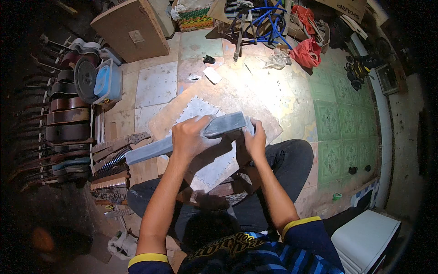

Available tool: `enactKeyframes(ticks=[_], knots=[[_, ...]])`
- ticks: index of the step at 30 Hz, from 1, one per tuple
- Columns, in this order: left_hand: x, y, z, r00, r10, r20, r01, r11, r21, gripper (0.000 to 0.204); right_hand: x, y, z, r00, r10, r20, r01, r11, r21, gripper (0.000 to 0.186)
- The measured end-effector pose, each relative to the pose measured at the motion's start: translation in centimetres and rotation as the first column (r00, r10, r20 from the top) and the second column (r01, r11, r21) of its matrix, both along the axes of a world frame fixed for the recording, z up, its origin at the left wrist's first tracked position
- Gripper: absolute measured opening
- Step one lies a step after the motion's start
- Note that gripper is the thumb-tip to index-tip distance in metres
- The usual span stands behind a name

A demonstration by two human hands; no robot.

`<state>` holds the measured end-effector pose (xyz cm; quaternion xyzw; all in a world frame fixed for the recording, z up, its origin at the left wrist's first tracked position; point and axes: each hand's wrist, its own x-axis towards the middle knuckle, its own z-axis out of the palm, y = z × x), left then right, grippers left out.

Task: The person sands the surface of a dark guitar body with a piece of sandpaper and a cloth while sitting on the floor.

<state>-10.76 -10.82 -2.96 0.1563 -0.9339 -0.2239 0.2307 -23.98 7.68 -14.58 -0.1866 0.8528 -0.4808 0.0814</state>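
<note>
A long grey piece (150, 151), shaped like a guitar neck and dusty on its surface, lies slantwise across my lap, raised above the floor. My left hand (190, 135) is wrapped round its middle, with pale dust on the fingers. At its right end, my right hand (255, 139) is closed, fingers pinched on a small pale piece, perhaps folded sandpaper, pressed against the end face. Too little of that pale piece shows to name it surely. Beneath my hands is a pale foam mat (211, 170) with jigsaw edges, lying on a brown board (166, 107).
Guitars (68, 116) hang in a row at the left. Near them stand a blue-lidded container (107, 82) and several saws (112, 148). A brown panel (130, 34), a coiled blue hose (271, 27) and a red bag (306, 52) are at the back. A white box (365, 235) sits at lower right.
</note>
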Motion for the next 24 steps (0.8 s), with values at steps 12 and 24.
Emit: enactKeyframes(ticks=[12,24], knots=[[0.1,-0.4,-0.1,1.0,0.001,0.021,-0.001,1.0,-0.005,0.051,1.7,0.7,0.3,0.999,0.029,-0.036,-0.029,1.0,0.006,0.042],[0.1,-0.5,0.0,1.0,-0.001,-0.011,0.001,1.0,-0.021,0.05,1.1,-0.2,-0.2,0.999,0.005,-0.033,-0.002,0.998,0.067,0.045]])
